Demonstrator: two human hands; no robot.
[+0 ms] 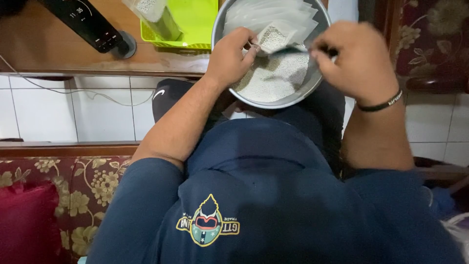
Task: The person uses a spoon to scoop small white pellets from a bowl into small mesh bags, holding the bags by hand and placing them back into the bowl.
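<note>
A round metal bowl (298,95) sits on the person's lap, w/ its far rim right by the edge of the wood surface (58,54). Everything here is told from that bowl.

Inside the bowl, on the near side, is a heap of tiny white beads (273,78). On the far side, inside the bowl, lies a stack of flat white pouches (273,14).

The left hand (229,56) comes in over the bowl's left rim. Its fingers are pressed together, pinching a small white pouch (273,36) w/ beads in it. The pouch is held up over the bead heap, abt in the middle of the bowl.

The right hand (359,58) is over the bowl's right rim. It is curled tight round a thin metal spoon (295,48); the spoon tip is at the pouch. A black wristband (381,103) sits on that wrist, just right of the bowl.

Left of the bowl, on the surface, is a lime green basket (195,24) w/ a bag (154,14) leaning in it. Further left is a black device (90,22). Near side of the bowl, lower left, is a flowery sofa (83,195) & a red cushion (27,220).
</note>
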